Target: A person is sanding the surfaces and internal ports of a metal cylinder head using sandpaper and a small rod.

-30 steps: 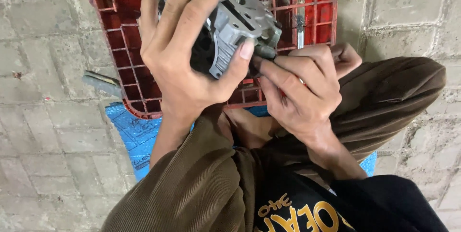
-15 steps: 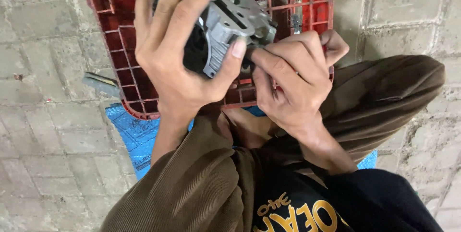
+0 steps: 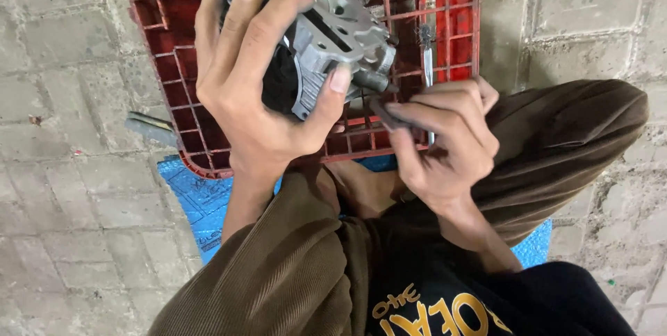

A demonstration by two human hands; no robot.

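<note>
Paving of grey brick covers the ground, worn and dusty, with a blue mat spread on it under a red plastic crate. Beside the crate's left edge lies a grey metal tool, and a slim metal piece rests inside the crate on its grid. The person sits low, knees in brown trousers drawn up on either side.

Above the crate, the left hand is raised with its back turned up, fingers wrapped over the top of a grey cast-metal engine part and the thumb pressed against its lower edge, clamping it firmly. Just to the right and a little lower, the right hand pinches a small dark piece between thumb and forefinger, its tip close under the part's short stub, though whether they touch I cannot tell.
</note>
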